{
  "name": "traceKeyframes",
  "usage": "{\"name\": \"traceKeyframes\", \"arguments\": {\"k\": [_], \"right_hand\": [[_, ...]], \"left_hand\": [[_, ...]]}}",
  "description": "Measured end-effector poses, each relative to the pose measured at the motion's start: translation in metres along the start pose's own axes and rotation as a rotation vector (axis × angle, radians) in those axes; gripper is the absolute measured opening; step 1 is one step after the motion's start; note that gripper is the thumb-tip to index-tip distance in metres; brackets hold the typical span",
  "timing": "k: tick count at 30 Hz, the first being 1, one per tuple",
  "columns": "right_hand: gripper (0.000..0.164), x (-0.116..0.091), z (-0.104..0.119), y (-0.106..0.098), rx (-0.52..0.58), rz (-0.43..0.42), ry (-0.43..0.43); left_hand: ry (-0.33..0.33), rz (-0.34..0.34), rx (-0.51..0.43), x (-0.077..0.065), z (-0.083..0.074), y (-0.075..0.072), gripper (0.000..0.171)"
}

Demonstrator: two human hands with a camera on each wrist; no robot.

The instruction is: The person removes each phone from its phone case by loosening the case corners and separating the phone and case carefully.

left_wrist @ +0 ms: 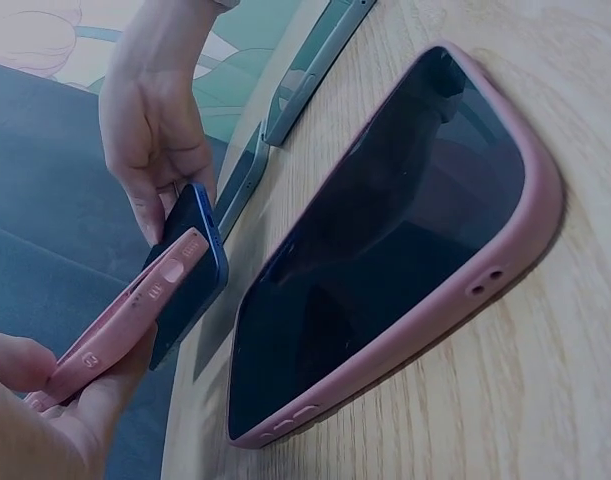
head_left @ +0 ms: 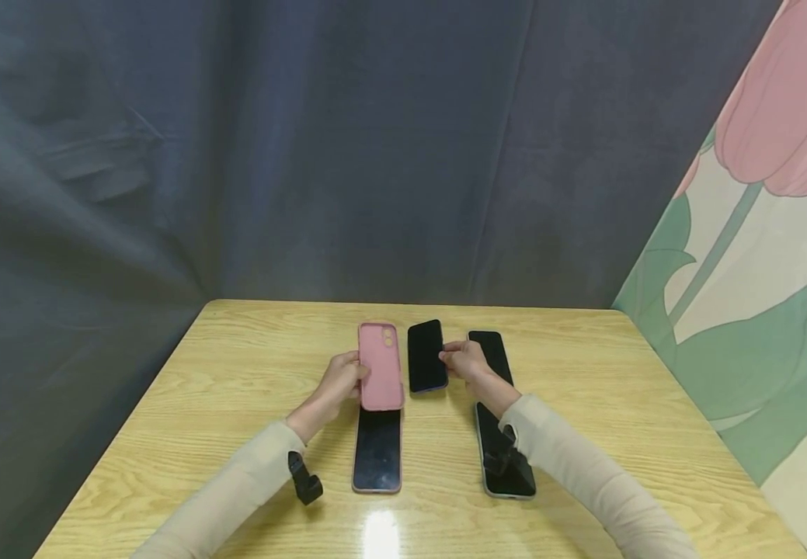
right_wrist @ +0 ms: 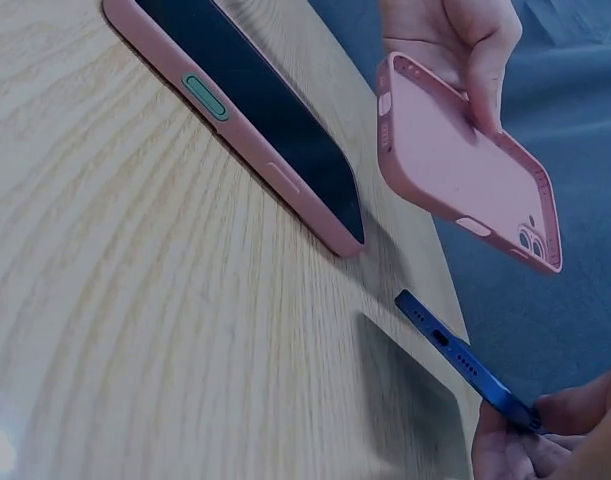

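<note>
My left hand (head_left: 342, 378) grips an empty pink phone case (head_left: 380, 365) by its left edge, thumb on the inner side. The case's camera cutout is at its far end. My right hand (head_left: 466, 359) pinches a blue-edged phone (head_left: 426, 357) by its right edge, its dark screen up. In the right wrist view, the blue phone (right_wrist: 465, 360) is above the table, its port end showing, apart from the pink case (right_wrist: 465, 150). Nearer me, a phone in a pink case (head_left: 377, 454) lies screen up, its far end covered by the empty case in the head view.
Two more dark-screened phones lie on the right: a far one (head_left: 492, 357) and a near one with a pale edge (head_left: 504, 466), both partly behind my right arm. The wooden table (head_left: 270, 334) ends at a dark curtain (head_left: 375, 155); a flower-patterned wall (head_left: 780, 310) is at right.
</note>
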State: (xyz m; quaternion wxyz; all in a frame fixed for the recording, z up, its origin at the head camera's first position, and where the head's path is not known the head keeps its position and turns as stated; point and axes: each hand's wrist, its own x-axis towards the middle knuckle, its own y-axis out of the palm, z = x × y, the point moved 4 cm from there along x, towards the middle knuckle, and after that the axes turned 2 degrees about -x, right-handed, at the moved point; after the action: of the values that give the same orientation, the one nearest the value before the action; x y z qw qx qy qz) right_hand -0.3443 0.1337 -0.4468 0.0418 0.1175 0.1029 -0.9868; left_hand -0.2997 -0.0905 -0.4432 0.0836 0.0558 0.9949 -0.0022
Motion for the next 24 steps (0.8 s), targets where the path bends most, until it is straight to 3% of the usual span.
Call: {"name": "traceKeyframes", "arguments": {"k": [11,24], "right_hand": [[0.037,0.004,-0.003,0.001,-0.014,0.003,0.01],[0.037,0.011,-0.01,0.003,-0.015,0.005,0.039]], "left_hand": [[0.0,0.044,-0.019,0.0,0.0,0.0,0.044],[-0.01,0.014,-0.012,0.001,0.002,-0.001,0.044]]}}
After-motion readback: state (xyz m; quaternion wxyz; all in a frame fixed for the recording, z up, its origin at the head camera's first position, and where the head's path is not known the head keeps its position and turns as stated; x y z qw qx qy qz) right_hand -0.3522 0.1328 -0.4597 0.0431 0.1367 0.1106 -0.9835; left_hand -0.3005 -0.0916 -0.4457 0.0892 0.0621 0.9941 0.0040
